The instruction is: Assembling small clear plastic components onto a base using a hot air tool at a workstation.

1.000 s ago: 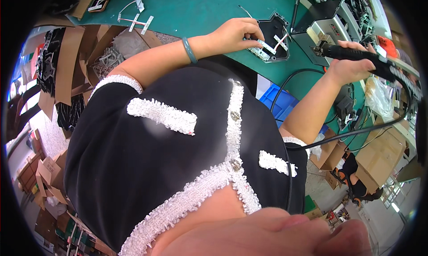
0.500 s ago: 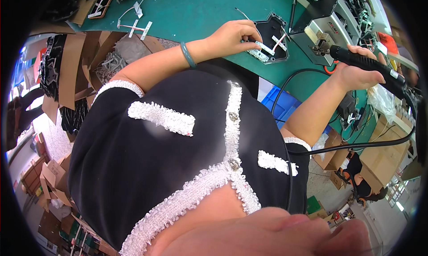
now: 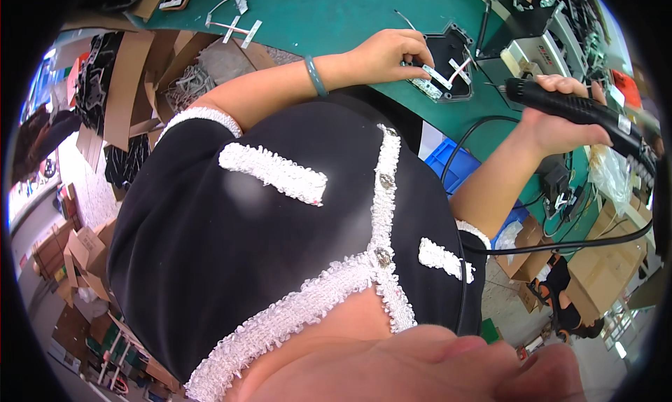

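Observation:
A black electric screwdriver [image 3: 570,106] lies in my right hand [image 3: 553,129], its fingers wrapped round the body and its thin bit pointing left. At the bench edge sits a black many-sided housing [image 3: 456,46] holding small white light strips joined by thin wires. My left hand [image 3: 393,57] reaches over the housing's left side, thumb and fingers pinched on the end of a white light strip [image 3: 438,77]. The pinched fingers partly hide that end. Between the bit and the housing there is a gap.
A screw feeder box [image 3: 535,55] stands right of the housing, with a dark pen-like rod [image 3: 483,27] beside it. The screwdriver's black cable [image 3: 581,244] loops past my right arm. More wired strips [image 3: 241,32] lie on the green bench [image 3: 315,17]. Cardboard boxes [image 3: 131,87] stand at left.
The screwdriver's bit has come away from the screw feeder and moved left, toward the housing. My left hand keeps its pinch on the strip. The whole view has shifted slightly.

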The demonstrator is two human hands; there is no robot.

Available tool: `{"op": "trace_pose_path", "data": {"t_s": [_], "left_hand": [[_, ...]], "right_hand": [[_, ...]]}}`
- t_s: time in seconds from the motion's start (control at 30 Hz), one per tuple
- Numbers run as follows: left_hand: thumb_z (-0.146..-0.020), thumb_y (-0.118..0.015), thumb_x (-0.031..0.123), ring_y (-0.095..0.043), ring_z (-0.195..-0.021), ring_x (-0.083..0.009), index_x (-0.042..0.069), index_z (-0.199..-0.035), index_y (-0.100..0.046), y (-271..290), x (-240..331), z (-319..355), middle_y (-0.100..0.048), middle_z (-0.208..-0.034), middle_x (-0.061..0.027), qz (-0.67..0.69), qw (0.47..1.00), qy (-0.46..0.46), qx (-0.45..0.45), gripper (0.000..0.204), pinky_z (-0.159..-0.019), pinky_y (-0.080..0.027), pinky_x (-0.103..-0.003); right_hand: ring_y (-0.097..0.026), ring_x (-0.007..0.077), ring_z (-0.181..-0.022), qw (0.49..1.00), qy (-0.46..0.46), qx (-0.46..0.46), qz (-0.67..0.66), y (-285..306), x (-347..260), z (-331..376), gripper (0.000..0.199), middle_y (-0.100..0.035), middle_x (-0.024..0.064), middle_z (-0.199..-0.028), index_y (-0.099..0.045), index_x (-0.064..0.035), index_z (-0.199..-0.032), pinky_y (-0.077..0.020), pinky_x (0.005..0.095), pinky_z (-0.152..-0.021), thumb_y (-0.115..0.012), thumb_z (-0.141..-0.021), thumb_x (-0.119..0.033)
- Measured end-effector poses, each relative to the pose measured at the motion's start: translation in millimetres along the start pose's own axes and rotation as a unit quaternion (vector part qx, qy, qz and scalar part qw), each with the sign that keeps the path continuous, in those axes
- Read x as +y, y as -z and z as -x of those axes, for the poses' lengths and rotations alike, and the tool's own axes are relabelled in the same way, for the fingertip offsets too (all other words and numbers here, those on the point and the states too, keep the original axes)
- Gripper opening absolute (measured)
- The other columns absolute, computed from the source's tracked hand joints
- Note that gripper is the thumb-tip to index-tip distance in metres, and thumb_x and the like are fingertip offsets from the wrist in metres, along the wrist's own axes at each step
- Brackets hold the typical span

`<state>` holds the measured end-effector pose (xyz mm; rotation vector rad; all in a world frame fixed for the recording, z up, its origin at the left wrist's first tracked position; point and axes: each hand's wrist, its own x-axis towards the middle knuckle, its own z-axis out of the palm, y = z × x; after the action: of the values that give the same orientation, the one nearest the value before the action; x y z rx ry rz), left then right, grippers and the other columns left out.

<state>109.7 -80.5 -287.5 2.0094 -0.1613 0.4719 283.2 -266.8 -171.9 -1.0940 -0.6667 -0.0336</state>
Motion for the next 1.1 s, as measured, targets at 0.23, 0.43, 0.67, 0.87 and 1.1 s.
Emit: {"op": "trace_pose_path", "data": {"t_s": [0.23,0.43,0.67,0.87,1.1], "left_hand": [[-0.078,-0.077,0.02,-0.058,-0.071,-0.0172,0.006,-0.09,-0.071,-4,-6,-1,-0.06,-0.082,-0.0042,0.003,1.0,-0.013,0.023,0.018,-0.065,-0.049,-0.029],[-0.074,-0.078,0.018,-0.063,-0.081,-0.0228,0.004,-0.087,-0.07,-8,-1,-2,-0.064,-0.088,-0.0057,-0.018,1.0,0.024,0.001,0.02,-0.072,-0.051,-0.034],[-0.075,-0.077,0.02,-0.062,-0.084,-0.0245,0.004,-0.086,-0.069,-10,-5,1,-0.064,-0.088,-0.006,-0.012,0.999,0.033,0.004,0.022,-0.073,-0.05,-0.035],[-0.077,-0.077,0.021,-0.061,-0.079,-0.024,0.003,-0.084,-0.067,-8,-3,2,-0.061,-0.084,-0.0074,-0.012,1.0,0.009,0.012,0.021,-0.07,-0.05,-0.035],[-0.077,-0.077,0.017,-0.06,-0.072,-0.0241,0.003,-0.081,-0.064,-8,2,6,-0.058,-0.08,-0.0084,0.015,0.999,-0.027,0.029,0.019,-0.065,-0.05,-0.034]], "right_hand": [[-0.06,0.0256,-0.06,0.992,-0.039,-0.11,-0.05,-69,21,43,0.091,-0.062,0.0134,-0.077,-0.045,-0.0046,-0.121,-0.0546,0.0426,-0.058,-0.043,-0.075,-0.083],[-0.059,0.0244,-0.06,0.993,-0.051,-0.104,-0.006,-77,18,51,0.089,-0.061,0.0127,-0.076,-0.045,-0.0042,-0.12,-0.0546,0.0417,-0.061,-0.044,-0.076,-0.082],[-0.059,0.024,-0.061,0.99,-0.042,-0.133,-0.009,-81,23,52,0.089,-0.06,0.0126,-0.076,-0.044,-0.0022,-0.119,-0.0547,0.0418,-0.061,-0.046,-0.077,-0.08],[-0.06,0.0229,-0.064,0.983,-0.034,-0.18,0.009,-89,21,57,0.087,-0.059,0.0134,-0.077,-0.045,-0.0002,-0.116,-0.055,0.0376,-0.06,-0.052,-0.076,-0.078],[-0.059,0.021,-0.06,0.975,-0.027,-0.218,0.037,-99,8,69,0.084,-0.057,0.0128,-0.071,-0.044,-0.0003,-0.111,-0.0533,0.0333,-0.058,-0.055,-0.077,-0.076]]}}
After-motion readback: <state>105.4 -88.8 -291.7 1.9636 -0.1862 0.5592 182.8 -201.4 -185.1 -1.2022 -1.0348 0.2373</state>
